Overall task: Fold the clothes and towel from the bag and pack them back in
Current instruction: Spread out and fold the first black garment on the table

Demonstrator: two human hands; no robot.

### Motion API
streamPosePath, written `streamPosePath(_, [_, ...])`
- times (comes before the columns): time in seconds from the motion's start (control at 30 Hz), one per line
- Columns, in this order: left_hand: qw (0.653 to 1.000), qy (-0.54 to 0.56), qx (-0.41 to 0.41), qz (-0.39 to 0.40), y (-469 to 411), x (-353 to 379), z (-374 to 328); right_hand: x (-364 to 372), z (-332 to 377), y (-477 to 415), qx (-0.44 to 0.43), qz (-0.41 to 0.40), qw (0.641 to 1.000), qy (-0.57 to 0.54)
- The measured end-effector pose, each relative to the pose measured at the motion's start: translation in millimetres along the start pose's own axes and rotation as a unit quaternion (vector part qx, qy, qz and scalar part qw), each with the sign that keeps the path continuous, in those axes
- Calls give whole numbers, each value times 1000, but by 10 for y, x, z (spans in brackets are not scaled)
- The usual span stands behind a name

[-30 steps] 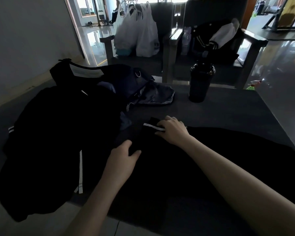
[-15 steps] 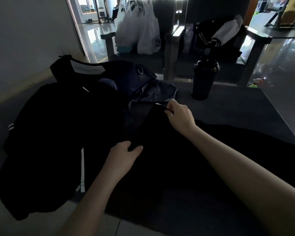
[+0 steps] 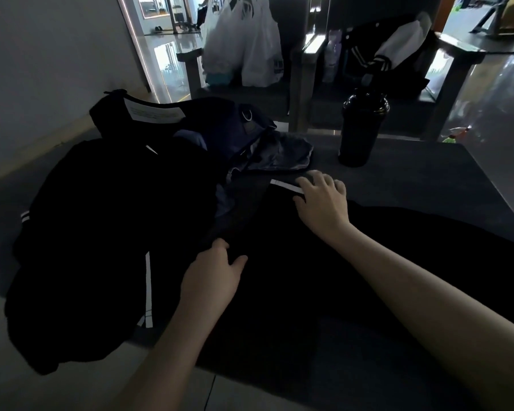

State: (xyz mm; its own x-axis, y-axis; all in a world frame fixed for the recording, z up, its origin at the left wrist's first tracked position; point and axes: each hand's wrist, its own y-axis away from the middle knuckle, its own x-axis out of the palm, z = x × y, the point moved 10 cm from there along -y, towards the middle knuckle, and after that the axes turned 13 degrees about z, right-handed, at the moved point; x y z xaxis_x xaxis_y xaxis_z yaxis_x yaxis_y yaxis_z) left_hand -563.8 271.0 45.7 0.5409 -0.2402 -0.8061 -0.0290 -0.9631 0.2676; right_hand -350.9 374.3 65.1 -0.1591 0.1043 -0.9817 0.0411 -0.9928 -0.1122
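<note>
My right hand [image 3: 321,200] lies flat, fingers spread and straight, pressing the far corner of the black garment [image 3: 294,280] beside its white strip [image 3: 286,185]. My left hand [image 3: 212,277] rests on the garment's left edge. Its fingertips sink into dark cloth, so I cannot tell whether they pinch or only press.

The garment is spread across the table [image 3: 428,179], its folds lost in shadow, its right side partly behind my forearm and cut off by the frame. The navy bag [image 3: 238,129] lies behind it, half buried under a black striped jacket [image 3: 95,232]. A black bottle [image 3: 361,129] stands near the bag.
</note>
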Motion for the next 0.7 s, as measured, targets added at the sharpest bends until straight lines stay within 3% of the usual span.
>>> streamPosePath(0.03, [1000,-5,0,2,9,13,-5,49,10,53,-13,15,1000,-1])
streamPosePath(0.13, [988,142,3,59,16,137,-28,419,-37,184,-16,140,990,2])
streamPosePath(0.2, [980,179,21,89,24,186,-104,530,-73,207,-17,178,984,-1])
streamPosePath(0.3, [984,156,16,79,20,83,-91,428,-39,221,-19,171,985,-6])
streamPosePath(0.43, [979,155,-56,121,22,43,92,43,34,542,-30,94,995,-16])
streamPosePath(0.5, [977,146,-90,130,59,59,188,-50,-64,801,-13,111,993,-36])
streamPosePath(0.6, [964,230,-93,94,120,54,264,-78,-278,1267,18,158,985,-70])
streamPosePath(0.7, [935,323,-86,116,255,144,244,-202,-341,1756,-8,113,991,-75])
